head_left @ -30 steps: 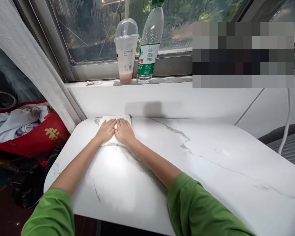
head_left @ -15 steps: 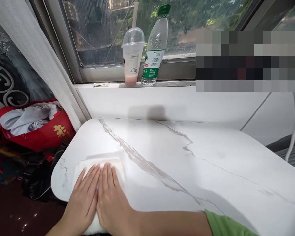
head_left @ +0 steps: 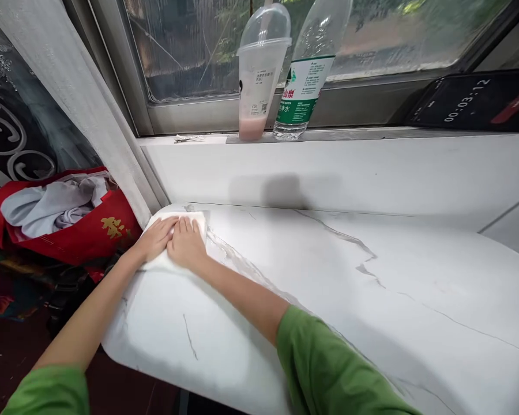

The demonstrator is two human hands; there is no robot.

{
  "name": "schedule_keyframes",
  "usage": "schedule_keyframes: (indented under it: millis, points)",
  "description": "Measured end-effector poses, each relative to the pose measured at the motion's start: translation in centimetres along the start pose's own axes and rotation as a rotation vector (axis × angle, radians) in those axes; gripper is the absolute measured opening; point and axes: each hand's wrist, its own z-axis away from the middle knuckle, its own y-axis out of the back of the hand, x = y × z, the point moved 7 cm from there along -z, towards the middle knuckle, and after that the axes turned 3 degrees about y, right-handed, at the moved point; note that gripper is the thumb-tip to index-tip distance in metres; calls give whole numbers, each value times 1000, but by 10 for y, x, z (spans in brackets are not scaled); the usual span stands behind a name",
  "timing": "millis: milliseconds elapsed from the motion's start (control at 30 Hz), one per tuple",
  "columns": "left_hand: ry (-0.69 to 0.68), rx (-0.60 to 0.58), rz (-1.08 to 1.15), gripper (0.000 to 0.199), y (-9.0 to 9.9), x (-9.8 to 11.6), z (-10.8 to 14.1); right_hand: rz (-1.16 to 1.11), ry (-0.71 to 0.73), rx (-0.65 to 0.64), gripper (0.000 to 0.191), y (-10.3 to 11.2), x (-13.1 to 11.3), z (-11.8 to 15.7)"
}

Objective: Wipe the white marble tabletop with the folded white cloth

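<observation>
A white cloth (head_left: 199, 222) lies flat on the white marble-patterned table (head_left: 328, 276), at its far left corner by the wall. My left hand (head_left: 156, 237) rests on the cloth with its fingers stretched out toward the wall. Beside it, my right hand (head_left: 185, 242) presses flat on the same cloth, fingers also extended. The two hands touch or nearly touch at the fingertips. Part of the cloth is hidden under both hands.
On the window sill stand a plastic cup (head_left: 259, 86) with pink drink and a green-labelled bottle (head_left: 305, 89). A phone (head_left: 471, 104) showing a timer leans at the right. Left of the table are a curtain (head_left: 90, 109) and a red bag (head_left: 69, 230) of clothes.
Both hands and the cloth have moved away from the table's near left edge to its far left corner. The view has shifted, and both green sleeves now show.
</observation>
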Motion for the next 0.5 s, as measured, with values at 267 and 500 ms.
schedule_keyframes:
  millis: [267,500]
  points:
    - [21,19,-57,49,-4,-23,-92,28,-60,77,52,-2,65,-66]
    - [65,61,-47,52,-5,-18,-79,63,-21,65,55,-1,58,-55]
